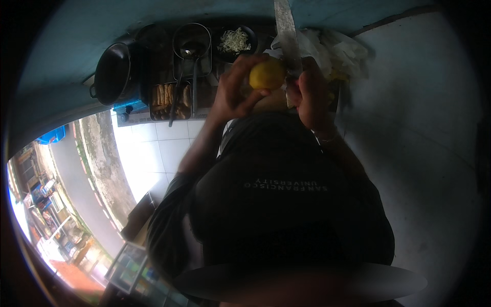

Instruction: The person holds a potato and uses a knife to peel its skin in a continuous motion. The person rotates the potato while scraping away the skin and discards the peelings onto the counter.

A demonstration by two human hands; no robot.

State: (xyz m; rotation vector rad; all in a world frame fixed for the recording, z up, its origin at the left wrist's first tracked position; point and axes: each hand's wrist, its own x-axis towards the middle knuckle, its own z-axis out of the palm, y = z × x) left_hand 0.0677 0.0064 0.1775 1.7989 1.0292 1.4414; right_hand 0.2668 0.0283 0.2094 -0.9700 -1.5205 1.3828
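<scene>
My left hand (232, 90) holds a smooth yellow fruit or vegetable (267, 74), which looks like a peeled potato, between thumb and fingers. Close beside it, my right hand (311, 96) grips a broad-bladed kitchen knife (287, 28). The blade points up and away from me, and the handle is hidden in my fist. Below the hands part of a pale brown board (265, 104) shows. A dark plate (251, 43) just beyond my left hand holds chopped whitish vegetable (234, 40).
At left a black wok (112, 73) sits on a blue stove (130, 105). A metal tray (151, 114) holds browned rolls (165, 94), with a long utensil (175, 101) across it. Behind stands a round strainer (191, 25). A plastic bag (345, 48) lies at right, near the wall (414, 96).
</scene>
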